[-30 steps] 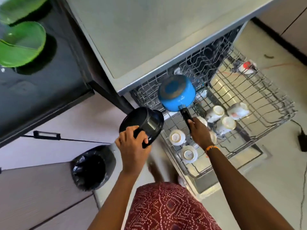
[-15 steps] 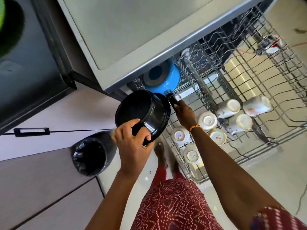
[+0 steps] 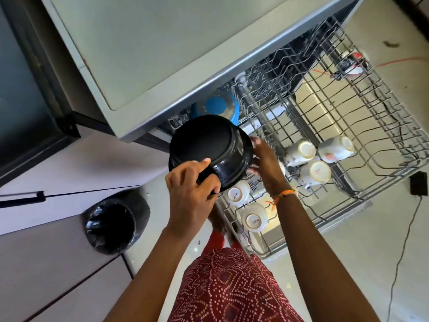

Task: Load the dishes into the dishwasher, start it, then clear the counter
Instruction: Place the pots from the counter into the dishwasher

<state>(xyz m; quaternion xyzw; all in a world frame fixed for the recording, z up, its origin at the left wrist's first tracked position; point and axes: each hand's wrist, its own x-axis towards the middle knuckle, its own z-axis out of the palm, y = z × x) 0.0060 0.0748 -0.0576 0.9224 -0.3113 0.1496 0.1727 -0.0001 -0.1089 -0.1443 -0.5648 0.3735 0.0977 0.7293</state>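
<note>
A black pot (image 3: 204,145) is held upside down over the near-left corner of the pulled-out wire rack (image 3: 383,140). My left hand (image 3: 192,196) grips its short handle. My right hand (image 3: 264,159) touches the pot's right side with fingers spread. A blue pan (image 3: 216,109) lies bottom-up at the rack's back left, partly under the dishwasher's top edge and behind the black pot. Several white cups (image 3: 306,154) lie upturned in the rack.
A black-lined bin (image 3: 113,221) stands on the floor to the left, beside pale cabinet fronts (image 3: 58,263). The grey dishwasher top (image 3: 162,38) overhangs the rack. A small red-and-white item (image 3: 352,66) sits at the rack's far corner. A black cable and plug (image 3: 417,184) lie on the floor to the right.
My right hand let go of the blue pan's handle, leaving it at the rack's back left, and came to the black pot. My left hand carried the pot right, over the rack.
</note>
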